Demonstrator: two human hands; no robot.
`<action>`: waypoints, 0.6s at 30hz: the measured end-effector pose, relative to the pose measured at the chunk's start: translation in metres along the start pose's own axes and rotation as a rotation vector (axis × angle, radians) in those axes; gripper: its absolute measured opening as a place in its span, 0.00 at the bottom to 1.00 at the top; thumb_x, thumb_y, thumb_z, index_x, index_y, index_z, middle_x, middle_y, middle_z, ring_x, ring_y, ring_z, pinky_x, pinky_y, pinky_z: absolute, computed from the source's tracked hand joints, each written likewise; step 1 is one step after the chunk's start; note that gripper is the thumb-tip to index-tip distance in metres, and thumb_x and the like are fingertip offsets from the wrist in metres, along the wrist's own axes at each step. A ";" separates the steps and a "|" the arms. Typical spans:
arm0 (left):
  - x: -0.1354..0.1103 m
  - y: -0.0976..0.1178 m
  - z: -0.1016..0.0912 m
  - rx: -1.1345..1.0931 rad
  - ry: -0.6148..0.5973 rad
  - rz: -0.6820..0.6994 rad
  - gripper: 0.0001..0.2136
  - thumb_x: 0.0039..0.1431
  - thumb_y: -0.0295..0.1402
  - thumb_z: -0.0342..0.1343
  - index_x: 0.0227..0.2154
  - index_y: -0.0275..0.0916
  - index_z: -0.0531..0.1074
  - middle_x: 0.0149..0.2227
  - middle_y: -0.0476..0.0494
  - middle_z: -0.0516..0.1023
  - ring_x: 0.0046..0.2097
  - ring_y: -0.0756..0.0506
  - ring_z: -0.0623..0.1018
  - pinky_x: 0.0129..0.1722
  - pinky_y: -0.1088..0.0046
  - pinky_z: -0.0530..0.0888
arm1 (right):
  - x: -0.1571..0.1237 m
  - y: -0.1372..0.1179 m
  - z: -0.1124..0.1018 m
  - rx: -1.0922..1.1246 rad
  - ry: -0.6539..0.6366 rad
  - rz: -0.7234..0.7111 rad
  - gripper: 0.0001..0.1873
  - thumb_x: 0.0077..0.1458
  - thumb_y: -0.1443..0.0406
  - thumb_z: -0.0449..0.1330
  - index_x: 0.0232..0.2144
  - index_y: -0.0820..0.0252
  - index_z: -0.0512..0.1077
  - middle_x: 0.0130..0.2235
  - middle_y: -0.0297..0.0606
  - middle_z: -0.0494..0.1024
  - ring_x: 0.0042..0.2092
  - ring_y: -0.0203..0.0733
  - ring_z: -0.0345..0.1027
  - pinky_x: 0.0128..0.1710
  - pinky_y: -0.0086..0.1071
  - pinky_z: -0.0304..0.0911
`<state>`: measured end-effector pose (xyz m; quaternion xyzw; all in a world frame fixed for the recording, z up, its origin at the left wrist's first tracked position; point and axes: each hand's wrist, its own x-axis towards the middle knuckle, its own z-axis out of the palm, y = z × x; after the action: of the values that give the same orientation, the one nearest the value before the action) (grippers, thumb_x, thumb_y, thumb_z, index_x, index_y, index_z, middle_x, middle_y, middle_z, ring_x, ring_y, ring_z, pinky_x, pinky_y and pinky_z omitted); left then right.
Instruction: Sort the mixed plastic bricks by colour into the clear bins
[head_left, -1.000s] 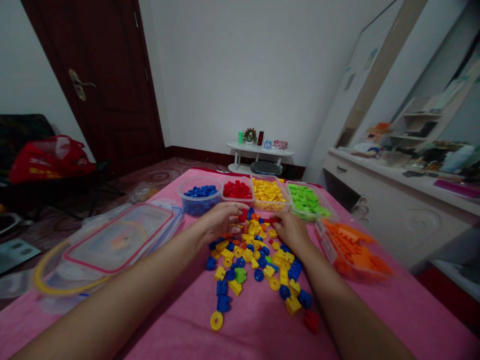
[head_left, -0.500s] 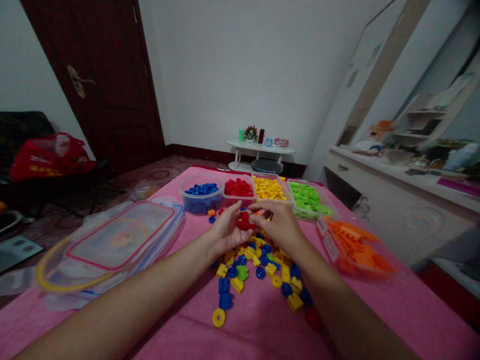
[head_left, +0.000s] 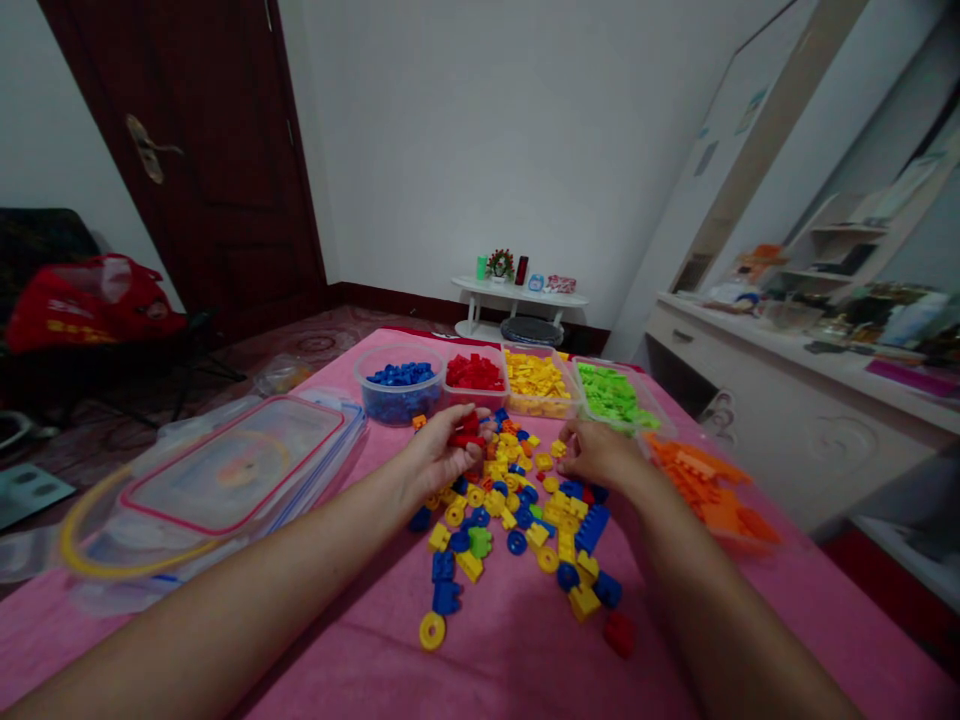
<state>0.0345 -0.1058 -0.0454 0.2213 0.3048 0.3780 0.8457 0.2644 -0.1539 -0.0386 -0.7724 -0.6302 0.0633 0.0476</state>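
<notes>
A heap of small plastic building pieces [head_left: 517, 510], mostly yellow and blue with a few red and green, lies on the pink cloth [head_left: 517, 660]. My left hand [head_left: 439, 455] hovers at the heap's far left edge, palm up, fingers curled round red pieces [head_left: 466, 430]. My right hand [head_left: 596, 455] rests at the heap's far right, fingers bent down onto the pieces; what it pinches is hidden. Behind the heap stand tubs sorted by colour: blue [head_left: 400, 385], red [head_left: 474, 375], yellow [head_left: 536, 380] and green [head_left: 611, 395].
An orange-filled box [head_left: 705, 490] lies tilted at the right. Stacked clear lids with pink and yellow rims [head_left: 225, 475] lie at the left. A white dresser [head_left: 787, 400] stands to the right, a dark door [head_left: 195, 170] and a small white table [head_left: 517, 300] behind.
My hands met above the heap half a second ago with a red piece between them, then parted. The left keeps the red pieces; the right dropped back to the heap's right side.
</notes>
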 end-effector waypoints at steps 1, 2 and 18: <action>0.000 0.000 0.000 0.002 0.002 0.004 0.08 0.59 0.28 0.47 0.32 0.29 0.69 0.27 0.38 0.73 0.23 0.51 0.75 0.14 0.86 0.64 | -0.001 -0.002 -0.001 -0.006 0.005 0.002 0.21 0.39 0.64 0.65 0.39 0.58 0.72 0.36 0.39 0.77 0.35 0.41 0.70 0.29 0.29 0.55; 0.001 0.000 0.000 0.006 0.002 0.010 0.08 0.59 0.28 0.47 0.32 0.29 0.69 0.27 0.38 0.73 0.24 0.51 0.75 0.15 0.86 0.66 | -0.001 -0.003 -0.003 -0.007 0.020 0.009 0.21 0.39 0.65 0.65 0.40 0.58 0.72 0.36 0.39 0.77 0.35 0.41 0.70 0.30 0.30 0.56; -0.046 -0.018 0.030 1.135 -0.193 1.239 0.07 0.55 0.25 0.51 0.33 0.37 0.74 0.37 0.44 0.74 0.42 0.47 0.73 0.45 0.70 0.70 | -0.055 -0.132 0.007 2.427 -0.369 0.210 0.13 0.58 0.61 0.49 0.31 0.61 0.70 0.25 0.32 0.74 0.26 0.32 0.68 0.26 0.24 0.65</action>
<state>0.0401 -0.1566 -0.0191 0.7710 0.1986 0.5423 0.2684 0.1246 -0.1808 -0.0234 -0.2542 -0.0955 0.7194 0.6393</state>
